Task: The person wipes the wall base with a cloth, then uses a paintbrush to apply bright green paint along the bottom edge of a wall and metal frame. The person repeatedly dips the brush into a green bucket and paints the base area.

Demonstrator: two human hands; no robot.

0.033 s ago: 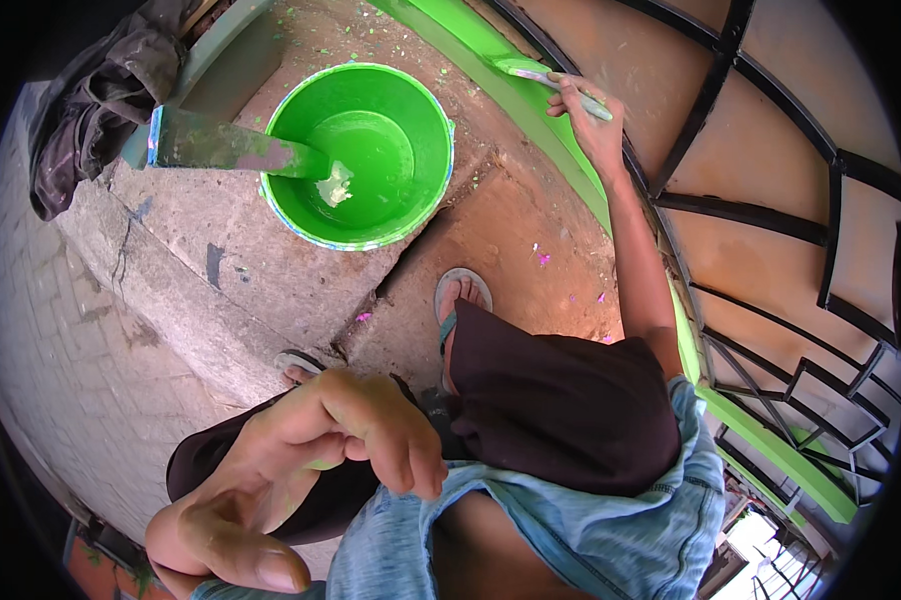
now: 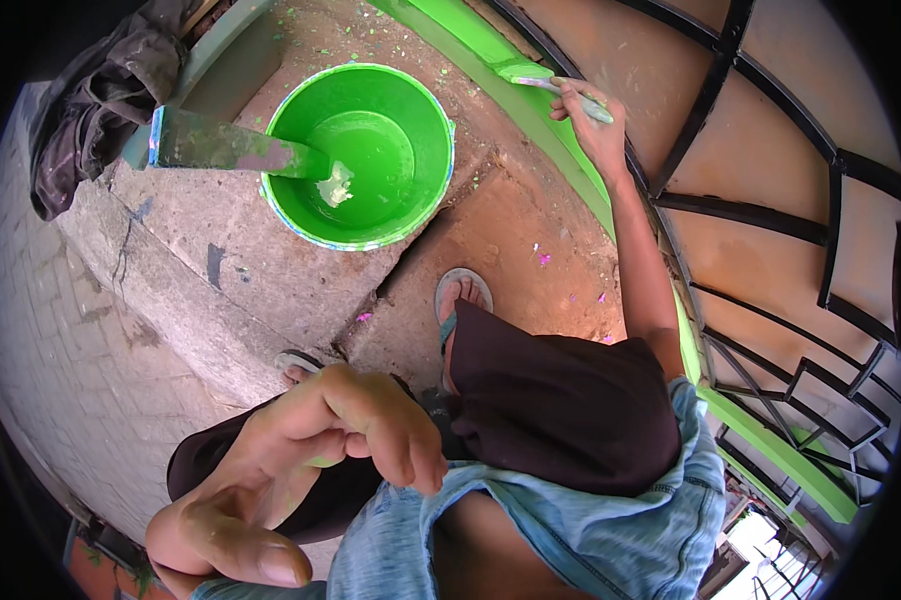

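My right hand (image 2: 593,122) is closed around the pale handle of a paintbrush (image 2: 576,96). The brush's bristles, wet with green paint, touch the bright green ledge (image 2: 461,42) along the base of the fence. Close to the camera, my left hand (image 2: 311,455) is held above my lap with nothing in it. Its fingers are loosely bent and its thumb stands apart. Ahead of my feet sits a green bucket (image 2: 441,150) with a pool of green paint at the bottom. A wide paint-smeared stick or paddle (image 2: 216,140) leans over its left rim and dips inside.
A dark crumpled cloth (image 2: 101,110) hangs over a grey-green curved edge (image 2: 226,60) at the upper left. Black metal fence bars (image 2: 751,218) rise along the right. Cracked concrete (image 2: 201,250) lies beneath the bucket, with paving blocks (image 2: 61,310) further left.
The brush's bristle end has shifted very slightly to the right and nearer along the green ledge. My left hand and the bucket look the same.
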